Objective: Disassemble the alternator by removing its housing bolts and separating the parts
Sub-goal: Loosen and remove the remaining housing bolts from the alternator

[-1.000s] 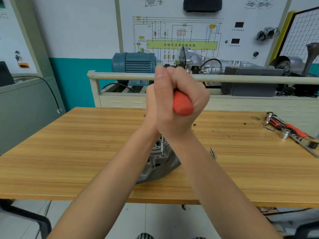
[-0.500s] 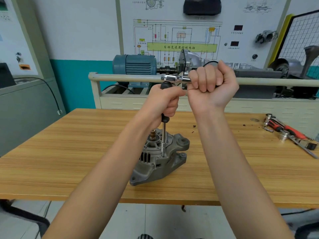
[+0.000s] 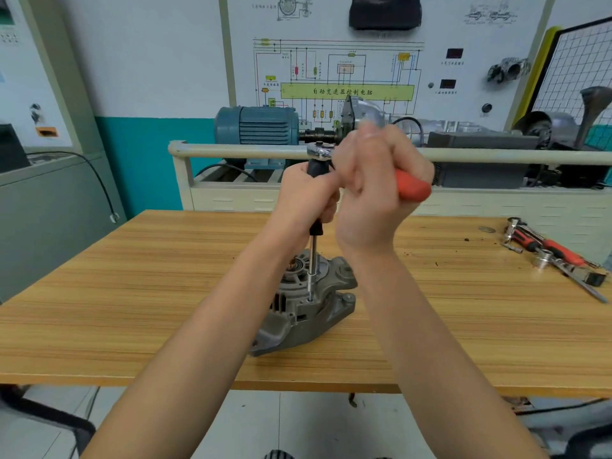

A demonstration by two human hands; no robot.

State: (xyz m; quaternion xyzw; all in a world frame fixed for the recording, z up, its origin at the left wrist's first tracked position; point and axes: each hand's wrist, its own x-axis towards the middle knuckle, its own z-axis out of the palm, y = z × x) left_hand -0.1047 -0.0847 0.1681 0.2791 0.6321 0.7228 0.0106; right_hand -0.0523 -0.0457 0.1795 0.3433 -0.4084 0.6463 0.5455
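Note:
The grey alternator (image 3: 304, 313) stands on the wooden table (image 3: 132, 293), shaft end up. A long socket extension (image 3: 312, 270) runs straight down onto a housing bolt on its top face. My left hand (image 3: 306, 200) grips the extension's black upper part. A ratchet wrench (image 3: 410, 187) with a chrome head and red handle sits on top of the extension. My right hand (image 3: 374, 197) is wrapped round the red handle, which points to the right and toward me. The hand is slightly blurred.
More tools with red handles and loose sockets (image 3: 549, 256) lie at the table's right edge. Behind the table runs a cream rail (image 3: 231, 150) in front of a blue motor (image 3: 255, 127) and a training board. A grey cabinet (image 3: 49, 210) stands at the left.
The ratchet handle has swung round: first toward me with both hands bunched over it, then out to the right at rail height, now back toward me on the right.

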